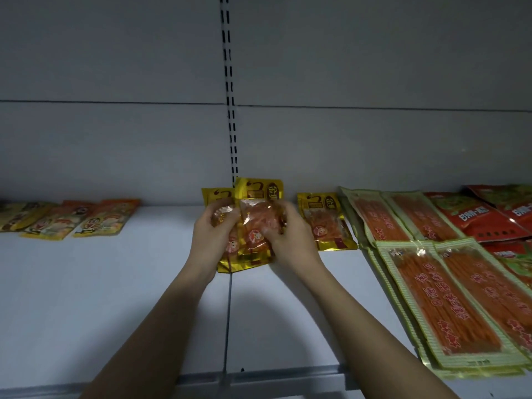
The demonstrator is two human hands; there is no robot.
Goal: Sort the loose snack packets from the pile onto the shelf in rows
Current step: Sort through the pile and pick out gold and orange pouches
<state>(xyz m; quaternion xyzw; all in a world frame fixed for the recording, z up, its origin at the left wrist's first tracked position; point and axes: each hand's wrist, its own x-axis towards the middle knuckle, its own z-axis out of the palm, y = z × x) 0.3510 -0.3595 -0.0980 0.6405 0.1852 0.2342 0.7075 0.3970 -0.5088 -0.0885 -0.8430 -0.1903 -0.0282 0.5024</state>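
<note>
1. While both arms reach over the white shelf (115, 298), we see the left hand (213, 237) and right hand (290, 240) together on a small bunch of gold packets (253, 220) at the middle of the shelf, close to the back wall.
2. Left grip: fingers curled round the left packet of the bunch, holding it. Right grip: fingers curled over the right packet, holding it too.
3. Bunch looks like two or three overlapping gold packets with orange snack showing through clear windows; exact count we cannot tell.
4. Bottom edges of the bunch sit at the shelf surface; tops lean toward the slotted upright (231, 125) on the back panel.
5. One more gold packet (325, 223) lies flat just right of the right hand, apart from the bunch.
6. Further right: long green-edged packets (460, 298) of orange sticks in overlapping rows, then red packets (475, 217) at the far right edge.
7. Far left: row of yellow-orange packets (66, 218) along the back, well apart from the hands.
</note>
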